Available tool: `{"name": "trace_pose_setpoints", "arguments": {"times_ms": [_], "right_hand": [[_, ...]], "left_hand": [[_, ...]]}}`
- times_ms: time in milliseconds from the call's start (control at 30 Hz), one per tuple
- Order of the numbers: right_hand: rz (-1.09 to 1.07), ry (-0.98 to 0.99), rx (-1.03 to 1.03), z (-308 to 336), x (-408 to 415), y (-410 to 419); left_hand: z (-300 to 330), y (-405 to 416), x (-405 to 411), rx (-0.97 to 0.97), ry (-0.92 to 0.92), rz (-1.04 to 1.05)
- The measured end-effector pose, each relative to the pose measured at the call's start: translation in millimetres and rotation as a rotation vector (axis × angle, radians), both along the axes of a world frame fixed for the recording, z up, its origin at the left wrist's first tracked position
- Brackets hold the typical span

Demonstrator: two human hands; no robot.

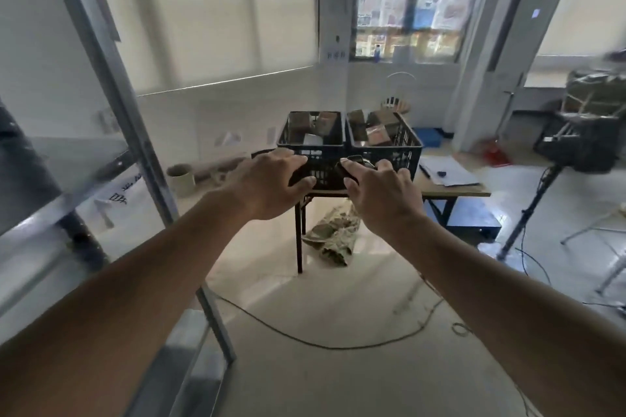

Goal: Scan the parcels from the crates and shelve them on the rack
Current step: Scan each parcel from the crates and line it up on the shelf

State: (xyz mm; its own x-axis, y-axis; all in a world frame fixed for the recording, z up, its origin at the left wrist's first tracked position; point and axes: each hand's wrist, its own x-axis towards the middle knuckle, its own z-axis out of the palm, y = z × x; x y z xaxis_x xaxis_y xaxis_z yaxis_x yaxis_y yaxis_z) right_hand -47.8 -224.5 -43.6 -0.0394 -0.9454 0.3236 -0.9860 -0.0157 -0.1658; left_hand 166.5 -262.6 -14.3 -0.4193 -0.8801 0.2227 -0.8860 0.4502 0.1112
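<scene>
The person's body shows only as two forearms and two hands, entering from the bottom corners of the head view. Both forearms are bare along their whole visible length; no sleeve edge shows anywhere in view. The left hand (pixel 271 184) and the right hand (pixel 382 195) are uncovered, seen from the back, with knuckles and tendons standing out under the light. The fingers (pixel 298 159) are slim with short nails, slightly blurred at the tips.
</scene>
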Motion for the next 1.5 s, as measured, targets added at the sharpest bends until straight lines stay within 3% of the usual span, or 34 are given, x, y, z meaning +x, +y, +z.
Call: {"name": "trace_pose_setpoints", "arguments": {"times_ms": [400,1000,1233,1500], "right_hand": [[-0.037,0.003,0.042,-21,-173,-226],[-0.209,-0.038,0.142,-80,-295,-535],[-0.258,-0.069,0.222,-107,-343,-619],[-0.171,-0.096,0.315,-154,-403,-699]], "left_hand": [[-23,-235,-159,0.092,-0.021,0.005],[-77,-572,-299,0.274,-0.032,-0.099],[-111,-660,-363,0.376,-0.069,-0.105],[-158,-729,-435,0.498,-0.111,0.034]]}}
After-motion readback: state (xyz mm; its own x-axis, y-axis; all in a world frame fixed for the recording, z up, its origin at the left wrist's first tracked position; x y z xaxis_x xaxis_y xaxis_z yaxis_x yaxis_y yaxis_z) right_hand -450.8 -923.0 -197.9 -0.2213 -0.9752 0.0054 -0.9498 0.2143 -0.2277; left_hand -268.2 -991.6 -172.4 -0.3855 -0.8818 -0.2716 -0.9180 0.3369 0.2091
